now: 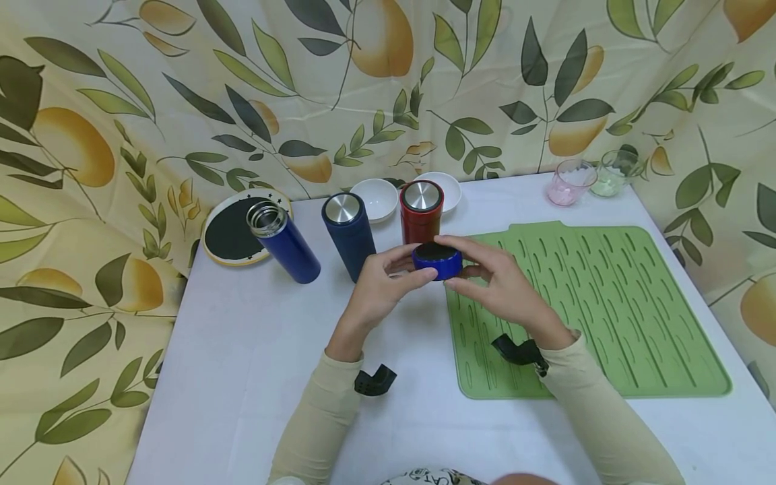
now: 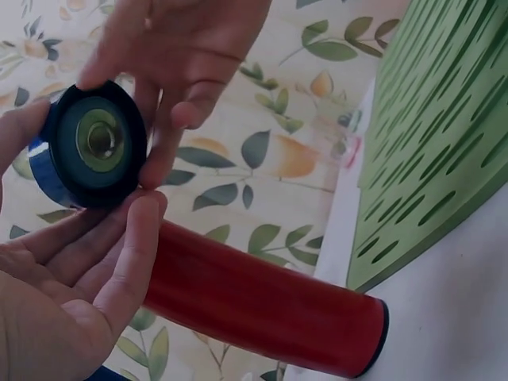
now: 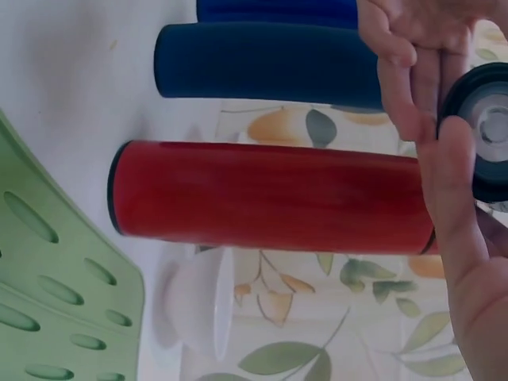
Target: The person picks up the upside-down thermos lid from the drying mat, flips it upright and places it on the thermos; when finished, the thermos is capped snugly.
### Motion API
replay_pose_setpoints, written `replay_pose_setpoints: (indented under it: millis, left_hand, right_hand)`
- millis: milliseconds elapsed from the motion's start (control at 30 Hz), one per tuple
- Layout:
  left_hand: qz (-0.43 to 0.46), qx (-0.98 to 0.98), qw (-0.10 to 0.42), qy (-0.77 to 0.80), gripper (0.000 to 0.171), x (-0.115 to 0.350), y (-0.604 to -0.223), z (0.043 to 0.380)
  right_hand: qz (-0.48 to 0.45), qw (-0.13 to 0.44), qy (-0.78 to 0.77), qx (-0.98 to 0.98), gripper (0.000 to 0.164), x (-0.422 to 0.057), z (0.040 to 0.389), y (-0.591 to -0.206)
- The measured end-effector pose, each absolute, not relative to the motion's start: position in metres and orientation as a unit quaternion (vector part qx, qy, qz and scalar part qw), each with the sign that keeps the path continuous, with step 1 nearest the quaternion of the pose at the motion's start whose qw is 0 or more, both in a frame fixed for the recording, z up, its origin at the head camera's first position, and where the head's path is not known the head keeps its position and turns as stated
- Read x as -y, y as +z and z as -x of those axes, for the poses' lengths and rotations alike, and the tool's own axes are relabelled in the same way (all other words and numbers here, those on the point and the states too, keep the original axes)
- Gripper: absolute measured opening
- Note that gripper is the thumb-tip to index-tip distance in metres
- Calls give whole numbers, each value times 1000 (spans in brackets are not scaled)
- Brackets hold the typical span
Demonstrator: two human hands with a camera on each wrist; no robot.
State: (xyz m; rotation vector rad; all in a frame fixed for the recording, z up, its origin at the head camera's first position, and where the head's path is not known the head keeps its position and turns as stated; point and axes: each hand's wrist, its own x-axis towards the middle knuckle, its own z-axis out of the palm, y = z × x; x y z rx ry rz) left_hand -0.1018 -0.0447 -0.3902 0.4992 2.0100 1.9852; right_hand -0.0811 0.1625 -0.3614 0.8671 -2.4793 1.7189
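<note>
Both hands hold a blue flask lid (image 1: pixel 438 261) with a dark top, raised above the table. My left hand (image 1: pixel 383 277) pinches it on the left side, and my right hand (image 1: pixel 494 277) grips it from the right. In the left wrist view the underside of the lid (image 2: pixel 99 147) shows a round, pale inner disc. An uncapped blue flask (image 1: pixel 283 244) stands at the left with its steel mouth showing. Nearer the hands are a dark blue flask (image 1: pixel 350 236) and a red flask (image 1: pixel 421 212), both topped with steel-coloured caps.
A green drying mat (image 1: pixel 582 310) covers the right side of the table. Two white bowls (image 1: pixel 374 199) sit behind the flasks. A round black board (image 1: pixel 233 232) lies at back left. Pink (image 1: pixel 570 182) and green (image 1: pixel 613 174) glasses stand at back right.
</note>
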Motion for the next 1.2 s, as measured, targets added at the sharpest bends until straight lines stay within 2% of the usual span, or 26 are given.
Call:
replay_pose_setpoints:
  millis: [200, 367, 500, 767, 1000, 1100, 1200]
  left_hand:
    - [-190, -718, 104, 662, 46, 46, -389, 101]
    - [-239, -729, 49, 640, 54, 48, -391, 100]
    - [-263, -726, 24, 635, 57, 50, -390, 98]
    - [-268, -720, 24, 640, 58, 58, -363, 87]
    - [-259, -745, 19, 615, 58, 81, -356, 80]
    - [-258, -736, -36, 624, 56, 101, -351, 75]
    - [-216, -677, -167, 684, 45, 129, -351, 77]
  right_hand:
    - [-262, -47, 568, 779, 66, -161, 75, -347]
    - [-257, -52, 583, 769, 66, -160, 75, -347]
    - [-275, -39, 576, 769, 66, -157, 75, -346]
    - [-290, -19, 548, 785, 65, -147, 72, -339]
    - [-325, 30, 498, 804, 62, -130, 81, -357]
    - [-336, 55, 499, 797, 58, -113, 82, -359]
    - [-342, 74, 530, 773, 55, -90, 82, -352]
